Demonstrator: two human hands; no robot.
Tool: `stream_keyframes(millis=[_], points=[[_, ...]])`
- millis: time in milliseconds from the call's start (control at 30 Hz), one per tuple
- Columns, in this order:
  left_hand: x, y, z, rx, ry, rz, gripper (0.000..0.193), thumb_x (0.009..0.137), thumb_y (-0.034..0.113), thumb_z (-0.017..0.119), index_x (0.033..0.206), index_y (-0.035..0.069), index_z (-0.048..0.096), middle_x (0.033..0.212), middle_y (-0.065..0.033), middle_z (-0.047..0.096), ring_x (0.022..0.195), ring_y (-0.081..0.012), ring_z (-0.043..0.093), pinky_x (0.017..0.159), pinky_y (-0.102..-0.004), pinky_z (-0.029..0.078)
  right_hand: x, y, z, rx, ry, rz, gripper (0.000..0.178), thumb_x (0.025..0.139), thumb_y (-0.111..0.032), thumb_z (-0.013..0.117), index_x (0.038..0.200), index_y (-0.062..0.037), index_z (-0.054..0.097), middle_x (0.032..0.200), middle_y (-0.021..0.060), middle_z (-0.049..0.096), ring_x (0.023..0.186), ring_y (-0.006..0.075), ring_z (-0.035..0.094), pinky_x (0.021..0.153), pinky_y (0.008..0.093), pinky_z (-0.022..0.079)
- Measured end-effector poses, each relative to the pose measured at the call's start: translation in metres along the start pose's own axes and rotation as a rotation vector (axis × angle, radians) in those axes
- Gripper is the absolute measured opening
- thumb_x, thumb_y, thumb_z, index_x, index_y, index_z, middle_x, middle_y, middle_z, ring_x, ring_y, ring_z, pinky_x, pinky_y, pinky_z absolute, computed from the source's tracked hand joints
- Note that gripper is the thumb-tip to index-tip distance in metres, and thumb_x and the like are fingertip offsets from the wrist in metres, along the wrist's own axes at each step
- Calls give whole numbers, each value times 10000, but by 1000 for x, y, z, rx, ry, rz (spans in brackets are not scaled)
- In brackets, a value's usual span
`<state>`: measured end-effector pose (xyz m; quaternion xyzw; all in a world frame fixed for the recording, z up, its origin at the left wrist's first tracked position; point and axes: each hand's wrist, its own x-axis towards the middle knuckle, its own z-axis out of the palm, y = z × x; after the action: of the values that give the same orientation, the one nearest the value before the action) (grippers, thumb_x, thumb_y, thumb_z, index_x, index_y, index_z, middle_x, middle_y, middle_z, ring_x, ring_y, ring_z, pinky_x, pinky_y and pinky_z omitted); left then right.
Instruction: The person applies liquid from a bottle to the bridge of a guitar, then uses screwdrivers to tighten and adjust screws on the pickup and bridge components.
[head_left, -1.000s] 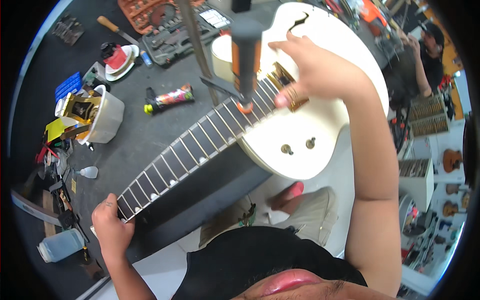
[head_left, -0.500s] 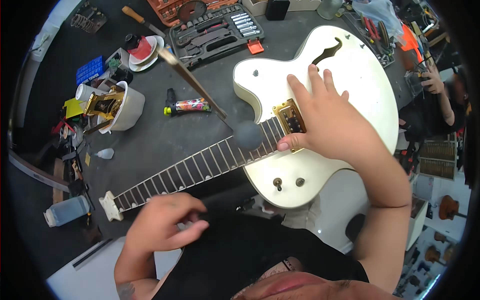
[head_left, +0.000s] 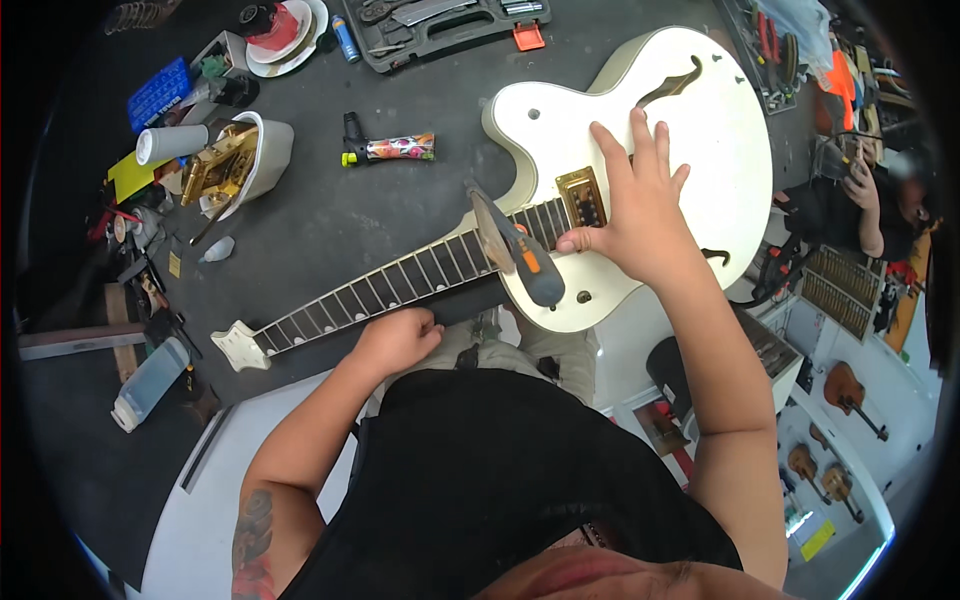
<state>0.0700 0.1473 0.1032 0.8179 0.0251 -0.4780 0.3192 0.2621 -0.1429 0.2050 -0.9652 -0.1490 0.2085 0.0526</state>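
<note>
A cream hollow-body guitar (head_left: 720, 150) lies on the dark workbench, its fretted neck (head_left: 400, 280) running toward the lower left. My right hand (head_left: 640, 205) lies flat and spread on its body, the thumb beside the gold-framed pickup (head_left: 580, 197). Close to the near edge of the neck, my left hand (head_left: 400, 340) is closed with fingers curled; what is inside them is hidden. Over the neck's body end appears a tool with a dark grey handle (head_left: 538, 275) marked in orange and a long brownish flat part. Neither hand touches it; whether it touches the guitar I cannot tell.
Beyond the neck lies a flower-patterned torch lighter (head_left: 400, 147). A white tub (head_left: 268, 165) of gold hardware stands at the left, with a clear bottle (head_left: 150, 383) nearer me. A socket tool case (head_left: 440, 40) is at the back. Another person (head_left: 870, 190) is at the right.
The grey-handled tool has turned over and appears smaller, with its handle now toward me. My left hand has closed and shifted right; my right hand stays spread on the guitar. The view has shifted.
</note>
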Motion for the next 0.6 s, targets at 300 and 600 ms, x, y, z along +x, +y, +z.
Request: stream_keyframes(millis=[300,600], points=[[0,0,3,-38,86,-8,347,961,352,614,848,47,737,724,-145,694,720,-349,700,700,-455,560,6,-2,4,77,7,47,1263,496,-431,1000,1560,-141,383,1658,305,157,1519,589,113,1109,825,184],[10,-2,-1,-56,-97,-88,422,989,448,548,1050,87,758,794,-157,723,803,-354,718,755,-462,561,11,0,7,102,5,56,1304,435,-442,1006,1545,-169,378,1673,281,108,1529,576,76,1150,788,128]])
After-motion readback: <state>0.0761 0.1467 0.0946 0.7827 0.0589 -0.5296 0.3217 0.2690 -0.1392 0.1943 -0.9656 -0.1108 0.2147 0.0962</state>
